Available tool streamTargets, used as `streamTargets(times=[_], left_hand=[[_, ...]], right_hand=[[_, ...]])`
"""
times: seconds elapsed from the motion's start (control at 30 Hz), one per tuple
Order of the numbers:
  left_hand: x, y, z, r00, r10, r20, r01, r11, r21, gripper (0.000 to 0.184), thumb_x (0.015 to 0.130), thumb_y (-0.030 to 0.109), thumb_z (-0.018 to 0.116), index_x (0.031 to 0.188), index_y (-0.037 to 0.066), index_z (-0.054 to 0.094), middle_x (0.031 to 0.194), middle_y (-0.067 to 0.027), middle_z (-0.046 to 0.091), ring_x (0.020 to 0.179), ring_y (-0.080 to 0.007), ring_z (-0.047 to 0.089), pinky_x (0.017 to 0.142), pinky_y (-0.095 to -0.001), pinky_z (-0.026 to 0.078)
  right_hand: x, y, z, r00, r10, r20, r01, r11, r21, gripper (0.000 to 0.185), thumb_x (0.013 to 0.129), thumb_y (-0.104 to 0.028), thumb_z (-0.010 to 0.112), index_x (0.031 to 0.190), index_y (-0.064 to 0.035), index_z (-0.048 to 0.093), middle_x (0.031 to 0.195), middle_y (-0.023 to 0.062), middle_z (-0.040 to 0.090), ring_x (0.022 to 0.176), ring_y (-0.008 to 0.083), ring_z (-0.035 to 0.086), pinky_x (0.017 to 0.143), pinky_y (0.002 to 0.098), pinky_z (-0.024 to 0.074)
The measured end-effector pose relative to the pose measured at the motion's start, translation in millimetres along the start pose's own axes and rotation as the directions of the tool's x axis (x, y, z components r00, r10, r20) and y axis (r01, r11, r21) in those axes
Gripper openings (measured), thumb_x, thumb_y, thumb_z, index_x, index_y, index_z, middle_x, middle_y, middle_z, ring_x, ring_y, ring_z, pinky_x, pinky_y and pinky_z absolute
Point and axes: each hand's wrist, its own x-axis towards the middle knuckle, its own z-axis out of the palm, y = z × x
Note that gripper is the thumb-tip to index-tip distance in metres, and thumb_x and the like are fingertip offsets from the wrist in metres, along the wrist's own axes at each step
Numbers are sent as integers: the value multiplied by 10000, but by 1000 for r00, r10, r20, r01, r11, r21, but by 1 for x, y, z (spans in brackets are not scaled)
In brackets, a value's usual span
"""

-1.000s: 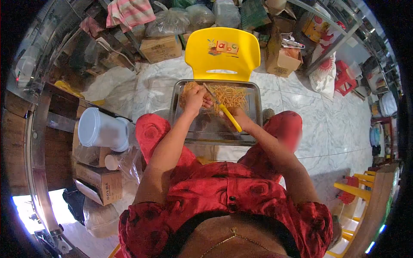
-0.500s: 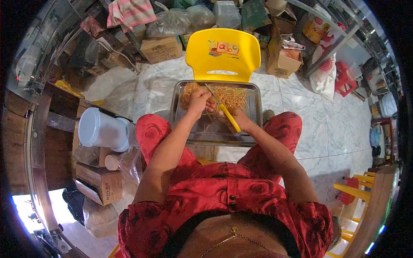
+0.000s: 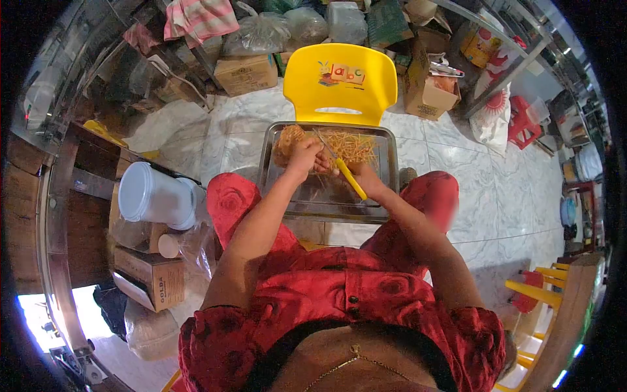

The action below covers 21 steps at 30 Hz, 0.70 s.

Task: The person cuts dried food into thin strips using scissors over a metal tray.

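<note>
A metal tray [image 3: 277, 199] rests in front of me between my knees. My right hand [image 3: 367, 181] is closed around a yellow-handled knife [image 3: 351, 178], its thin blade pointing up and left over the tray. Close beside the blade, my left hand [image 3: 307, 159] has its fingers curled together; what they pinch is too small to make out. Left of that hand lies a brown, rough clump [image 3: 285, 142], partly hidden by it. A loose pile of thin straw-coloured strips [image 3: 353, 147] spreads across the tray's right side, behind the knife.
A yellow chair [image 3: 341, 78] stands just beyond the tray. On the left are a white bucket [image 3: 153, 195] and a cardboard box [image 3: 151, 279]. More boxes and plastic bags [image 3: 261, 34] line the far side. Marble-patterned floor tiles [image 3: 490, 189] surround the tray.
My left hand has shifted very slightly, and the knife handle has moved a little to the right. Both hands stay over the tray.
</note>
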Motion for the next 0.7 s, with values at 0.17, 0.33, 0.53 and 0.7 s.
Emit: streamTargets(times=[0.17,0.33,0.53,0.7], left_hand=[[0,-1,0,1000,-19,1,19,999,50,157,880,171,464,866,15,476,665,-107,551,509,-197,587,410,-278,485],[1,5,-4,999,21,-35,-19,998,56,152,886,163,452,892,13,471,670,-112,548,512,-198,588,410,-276,487],[1,14,-9,994,66,-87,-66,998,14,134,891,143,435,899,14,472,659,-105,531,512,-194,589,406,-277,486],[0,20,-9,980,143,-136,-130,986,100,140,897,140,419,897,12,477,661,-107,541,512,-195,589,402,-281,482]], right_hand=[[1,-2,0,997,25,74,-32,995,92,384,838,-418,554,769,-41,529,524,13,488,422,111,484,388,252,367],[3,3,6,982,73,172,-122,947,298,545,812,-553,505,736,-17,572,527,58,508,442,150,524,421,298,405],[-13,-26,-5,964,69,259,-179,883,434,495,839,-521,484,891,-32,539,519,36,481,427,131,509,391,270,405],[-12,-23,-7,951,16,308,-154,890,429,481,855,-500,470,919,-27,534,522,43,477,449,135,503,412,276,405]])
